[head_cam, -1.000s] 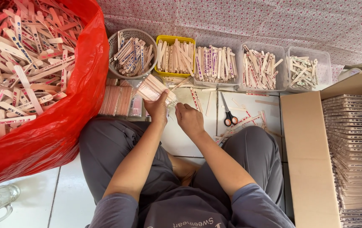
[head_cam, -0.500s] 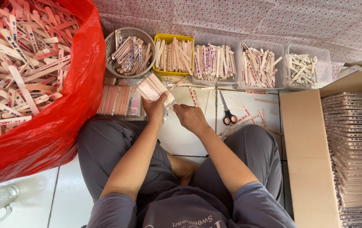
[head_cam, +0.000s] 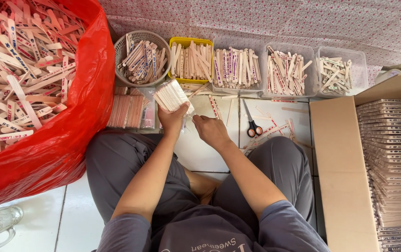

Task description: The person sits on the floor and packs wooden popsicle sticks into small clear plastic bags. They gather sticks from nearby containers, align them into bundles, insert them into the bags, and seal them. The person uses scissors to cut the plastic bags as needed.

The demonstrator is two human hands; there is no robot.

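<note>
Your left hand [head_cam: 172, 119] is clamped around a tight bundle of pale wooden sticks [head_cam: 171, 95], fingers wrapped closed on its lower end. The bundle sits just above your knees, over the white tiled floor [head_cam: 195, 149], and its long axis runs up and away from you, leaning a little to your left, flat stick-ends fanned toward the round grey mesh basket of printed sticks [head_cam: 142, 58]. Your right hand [head_cam: 211, 131] is right beside it, fingers curled in at the bundle's base; whether they pinch anything I can't tell.

Room to move: tight on your left, where the big red plastic bag of loose sticks [head_cam: 65, 140] bulges against your thigh. Ahead, the yellow rectangular tray of plain sticks [head_cam: 191, 58] and three clear plastic tubs [head_cam: 287, 70] form a wall along the patterned cloth. To your right, the open cardboard box of stacked stick packs [head_cam: 345, 163] hems in that knee. Orange-handled scissors [head_cam: 253, 126] lie on the tiles just beyond your right hand, with loose sticks scattered around them. The open patch is the tile between your legs.
</note>
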